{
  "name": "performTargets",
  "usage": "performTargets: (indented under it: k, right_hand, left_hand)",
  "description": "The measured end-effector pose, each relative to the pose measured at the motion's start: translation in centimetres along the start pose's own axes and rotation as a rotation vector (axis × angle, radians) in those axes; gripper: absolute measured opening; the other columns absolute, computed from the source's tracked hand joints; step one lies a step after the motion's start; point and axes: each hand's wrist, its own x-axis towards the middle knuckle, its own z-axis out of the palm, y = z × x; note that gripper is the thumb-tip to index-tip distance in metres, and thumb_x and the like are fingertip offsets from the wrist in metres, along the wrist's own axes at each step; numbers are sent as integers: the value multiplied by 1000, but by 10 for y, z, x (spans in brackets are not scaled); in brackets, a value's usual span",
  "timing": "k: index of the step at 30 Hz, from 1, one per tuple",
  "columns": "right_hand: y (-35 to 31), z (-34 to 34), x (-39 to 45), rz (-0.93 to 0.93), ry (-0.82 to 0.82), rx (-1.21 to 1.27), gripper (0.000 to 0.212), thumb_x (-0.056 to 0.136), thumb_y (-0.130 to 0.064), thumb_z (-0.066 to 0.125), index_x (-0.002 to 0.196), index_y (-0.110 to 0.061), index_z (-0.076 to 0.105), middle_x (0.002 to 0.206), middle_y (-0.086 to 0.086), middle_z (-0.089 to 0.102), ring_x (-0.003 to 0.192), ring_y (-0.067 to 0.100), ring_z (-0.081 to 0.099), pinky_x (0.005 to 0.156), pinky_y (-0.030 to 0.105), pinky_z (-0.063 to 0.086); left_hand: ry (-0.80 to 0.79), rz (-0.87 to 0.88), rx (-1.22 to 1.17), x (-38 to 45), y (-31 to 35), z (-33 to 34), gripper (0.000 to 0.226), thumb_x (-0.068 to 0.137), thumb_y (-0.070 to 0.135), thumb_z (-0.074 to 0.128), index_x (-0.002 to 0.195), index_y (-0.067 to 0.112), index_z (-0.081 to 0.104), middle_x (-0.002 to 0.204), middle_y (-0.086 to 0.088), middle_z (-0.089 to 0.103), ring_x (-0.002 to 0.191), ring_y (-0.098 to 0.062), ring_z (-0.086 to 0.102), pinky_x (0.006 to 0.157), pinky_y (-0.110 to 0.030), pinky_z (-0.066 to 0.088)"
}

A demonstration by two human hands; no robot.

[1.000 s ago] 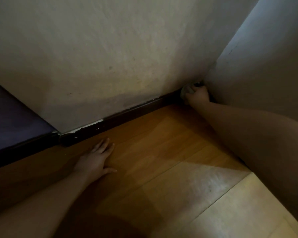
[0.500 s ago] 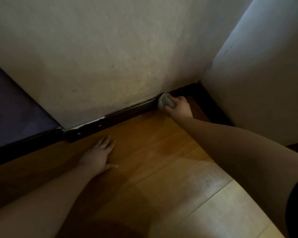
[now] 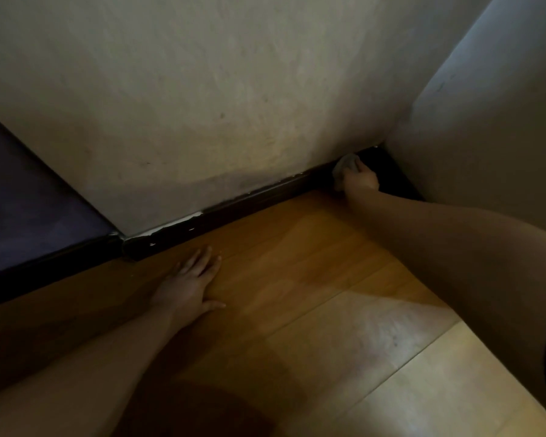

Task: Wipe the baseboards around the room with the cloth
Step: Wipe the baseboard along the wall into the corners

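Two bare forearms reach out across the wooden floor (image 3: 312, 279) from the near edge, one on each side. Nearest, the floor boards are pale and catch a patch of light on the right; farther in they turn a warmer orange-brown, and a dark shadow lies along the near left.

The left hand (image 3: 191, 280) lies palm down on the floor, left of centre, fingers straight and close together pointing toward the wall, thumb stuck out to the right. It holds nothing; its fingertips stop just short of the skirting.

Beyond it runs the dark baseboard (image 3: 234, 209), slanting from lower left up to the far right corner. Its top edge is chipped near the left end, with pale flecks of paint showing along the line where it meets the wall. To the left of that chipped end a dark purple surface (image 3: 29, 200) sits behind a separate strip of dark trim.

Farther along, close to the corner, the right hand (image 3: 360, 179) is curled around a small grey cloth (image 3: 344, 165), bunched into a wad and pressed against the baseboard. The cloth shows at the left and top of the knuckles.

Behind all this rises the scuffed off-white wall (image 3: 234, 89), and a second grey wall (image 3: 486, 137) meets it at the right.
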Motion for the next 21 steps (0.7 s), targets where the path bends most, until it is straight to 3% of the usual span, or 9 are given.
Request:
performTargets:
  k: [3,6,8,10,15,18,21]
  right_hand:
    - [-4,7,-8,112,40,199,49,101,-21,53,149,-16,43,146,15,49,132,33,47,108,30,36]
    - [1,19,-31,117,-30,289,50,100,-21,56,148,-13,44,141,17,53,128,34,51,104,34,41]
    - [3,25,-47,101,-109,259,49,100,-22,57,147,-12,45,139,19,54,127,36,52,107,40,43]
    - [3,27,-55,96,-173,220,49,100,-23,57,147,-14,45,141,18,53,128,36,50,105,38,44]
    - [-2,27,-68,-2,-357,28,50,98,-21,59,146,-20,47,135,14,57,116,31,57,88,32,49]
    - [-1,30,-68,-109,-252,-101,47,96,-25,57,143,-23,50,131,11,59,103,26,59,85,34,51]
    - [3,31,-69,-148,-21,-60,50,97,-26,54,146,-23,46,139,10,56,116,31,58,95,35,48]
  left_hand:
    - [6,2,0,0,1,0,99,87,73,46,157,29,-8,162,3,-25,150,-16,-17,122,-41,5]
    - [5,-7,15,1,2,-1,99,86,74,45,157,29,-9,162,2,-25,151,-17,-17,122,-40,5]
    - [5,-12,9,1,2,-2,101,86,73,47,157,29,-8,162,2,-24,151,-17,-16,123,-40,6]
    - [8,-16,-6,0,3,-3,101,85,72,51,157,29,-6,163,2,-22,151,-17,-14,123,-41,7]
    - [-8,-46,-6,-3,7,-5,101,85,71,52,157,31,-6,163,5,-23,152,-18,-10,122,-44,13]
    - [0,-69,-26,-8,8,-7,94,89,69,47,157,31,-5,164,6,-20,152,-20,-3,120,-47,15]
    - [28,-108,-45,-19,5,-3,89,92,68,42,158,31,-5,164,7,-17,152,-20,-3,120,-48,13]
